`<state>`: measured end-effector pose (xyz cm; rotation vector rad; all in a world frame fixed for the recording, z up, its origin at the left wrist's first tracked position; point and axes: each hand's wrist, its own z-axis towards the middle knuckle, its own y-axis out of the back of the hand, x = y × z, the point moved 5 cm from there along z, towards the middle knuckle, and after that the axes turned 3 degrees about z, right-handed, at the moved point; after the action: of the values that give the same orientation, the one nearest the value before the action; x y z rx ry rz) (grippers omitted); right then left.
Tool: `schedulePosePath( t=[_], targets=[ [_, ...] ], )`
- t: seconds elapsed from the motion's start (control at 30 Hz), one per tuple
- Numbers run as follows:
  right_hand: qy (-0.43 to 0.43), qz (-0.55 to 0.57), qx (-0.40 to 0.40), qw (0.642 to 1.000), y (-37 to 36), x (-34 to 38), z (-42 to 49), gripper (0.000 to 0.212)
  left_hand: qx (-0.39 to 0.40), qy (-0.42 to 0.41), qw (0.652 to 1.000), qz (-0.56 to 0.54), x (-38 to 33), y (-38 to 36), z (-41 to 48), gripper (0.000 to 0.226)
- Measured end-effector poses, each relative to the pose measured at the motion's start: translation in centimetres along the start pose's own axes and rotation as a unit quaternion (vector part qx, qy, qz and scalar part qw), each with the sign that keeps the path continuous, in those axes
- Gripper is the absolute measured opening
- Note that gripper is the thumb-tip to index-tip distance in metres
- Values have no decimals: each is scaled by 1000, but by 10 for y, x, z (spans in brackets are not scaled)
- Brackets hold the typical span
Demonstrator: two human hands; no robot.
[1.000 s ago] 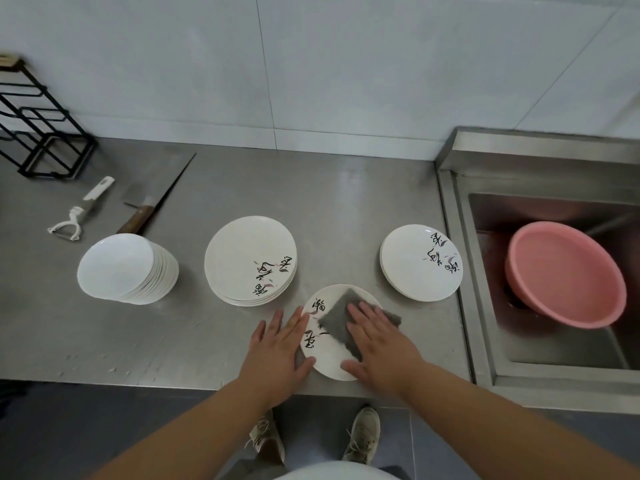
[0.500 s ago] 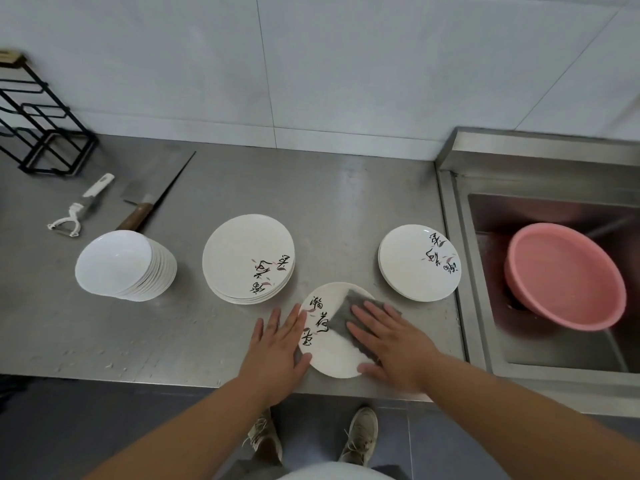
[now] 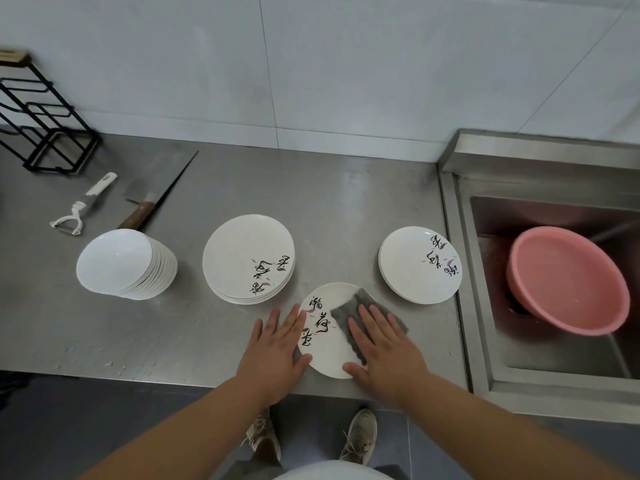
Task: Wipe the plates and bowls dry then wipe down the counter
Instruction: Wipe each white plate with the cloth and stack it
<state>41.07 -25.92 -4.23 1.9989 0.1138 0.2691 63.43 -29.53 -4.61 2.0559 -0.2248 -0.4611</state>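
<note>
Plate in work: we see a white plate with black brush lettering lying flat on the steel counter, close to its front edge.
Cloth: a grey cloth covers the right part of this plate. Most of it sits under our right hand, and one corner shows past the little finger.
Right hand: our right hand lies flat on the cloth, fingers straight and slightly spread, pointing away from us. It presses down and clasps nothing, and the thumb lies at the plate's near rim.
Left hand: our left hand is flat too, fingers straight, resting at the plate's left edge with the thumb touching the rim. It holds nothing.
Plate to hands: the plate lies between both palms, and its lettering is bare in the gap between them.
Middle stack: a stack of lettered plates stands just beyond our left hand, near the wiped plate but apart from it.
Right stack: a lower stack of plates sits beside the sink.
Bowls: a stack of plain white bowls stands to the left, leaning.
Sink contents: a pink basin rests tilted inside.
Far left: a wooden-handled knife, a white peeler and a black wire rack near the tiled wall.
</note>
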Motion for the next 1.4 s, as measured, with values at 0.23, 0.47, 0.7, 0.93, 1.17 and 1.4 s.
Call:
schedulePosePath(
  t=[0.23, 0.47, 0.7, 0.93, 1.17, 1.4],
  targets=[
    [50, -31, 16, 998, 20, 1, 40, 97, -5, 6, 1000, 23, -1, 5, -1, 80],
    [-54, 35, -4, 998, -2, 19, -31, 90, -82, -27, 994, 73, -6, 4, -1, 88],
    [4, -17, 14, 1000, 13, -11, 9, 89, -113, -153, 974, 126, -14, 1, 5, 48],
    [-94, 69, 5, 993, -4, 18, -33, 99, -112, -136, 980, 98, -19, -4, 4, 47],
    [-49, 52, 10, 997, 11, -15, -4, 84, -164, -153, 969, 98, -22, -4, -4, 26],
    [-92, 156, 33, 983, -9, 25, -39, 99, -201, -136, 968, 61, -37, 3, -4, 30]
  ],
)
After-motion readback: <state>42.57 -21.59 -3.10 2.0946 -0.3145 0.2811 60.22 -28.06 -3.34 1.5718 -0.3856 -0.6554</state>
